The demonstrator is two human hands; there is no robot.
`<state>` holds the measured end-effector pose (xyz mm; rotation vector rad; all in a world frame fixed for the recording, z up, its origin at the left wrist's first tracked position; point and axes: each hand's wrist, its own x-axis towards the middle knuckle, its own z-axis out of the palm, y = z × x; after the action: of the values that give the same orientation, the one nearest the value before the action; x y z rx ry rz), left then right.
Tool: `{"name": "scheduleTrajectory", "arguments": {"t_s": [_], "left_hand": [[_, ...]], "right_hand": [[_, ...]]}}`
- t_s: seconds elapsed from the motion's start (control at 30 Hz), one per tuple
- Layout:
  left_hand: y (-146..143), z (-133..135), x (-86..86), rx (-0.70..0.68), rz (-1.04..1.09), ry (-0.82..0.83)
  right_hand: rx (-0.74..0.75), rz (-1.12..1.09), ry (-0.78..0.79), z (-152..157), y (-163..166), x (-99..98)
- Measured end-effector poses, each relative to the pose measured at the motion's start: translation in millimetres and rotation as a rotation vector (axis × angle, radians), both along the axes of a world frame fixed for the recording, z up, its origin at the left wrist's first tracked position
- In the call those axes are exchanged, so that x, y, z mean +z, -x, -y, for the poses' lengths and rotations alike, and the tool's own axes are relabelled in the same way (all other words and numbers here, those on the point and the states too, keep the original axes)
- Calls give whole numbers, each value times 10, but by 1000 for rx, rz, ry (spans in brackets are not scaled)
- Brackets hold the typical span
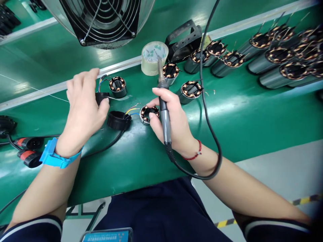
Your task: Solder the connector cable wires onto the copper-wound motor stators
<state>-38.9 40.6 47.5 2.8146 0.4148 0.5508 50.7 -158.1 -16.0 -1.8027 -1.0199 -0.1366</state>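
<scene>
My right hand (174, 119) has a soldering iron (165, 117) lying across it, tip pointing up toward the tape roll. Its thumb and a finger also touch a small wound motor stator (146, 117) on the bench. Coloured leads run from that stator into a black round cap (118, 121) with a black cable. My left hand (84, 107) holds a thin solder wire (47, 93), whose end sticks out past the thumb. Beside its fingers are another black cap (102, 97) and a stator (117, 86) with coloured leads. The left fingertips are partly hidden.
A fan (106, 20) stands at the back, with a clear tape roll (150, 64) and a black metal bracket (185, 40) to its right. Several stators (272, 58) stand at right. Black-and-red connectors (29, 143) lie at left. The iron's cord (205, 101) loops over my right forearm.
</scene>
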Motion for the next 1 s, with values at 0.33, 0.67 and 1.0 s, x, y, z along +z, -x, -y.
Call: {"name": "scheduleTrajectory", "arguments": {"t_s": [0.33,0.67,1.0], "left_hand": [[-55,-28,-87,-380,-496,436],[-80,181,-90,-168,-494,945],[-64,374,-124,-191,-356,847]], "right_hand": [[164,-198,9,-111,-101,-87],[197,-241,-37,-45,-45,-65],[294,-293,-7,-27,-90,-53]]}}
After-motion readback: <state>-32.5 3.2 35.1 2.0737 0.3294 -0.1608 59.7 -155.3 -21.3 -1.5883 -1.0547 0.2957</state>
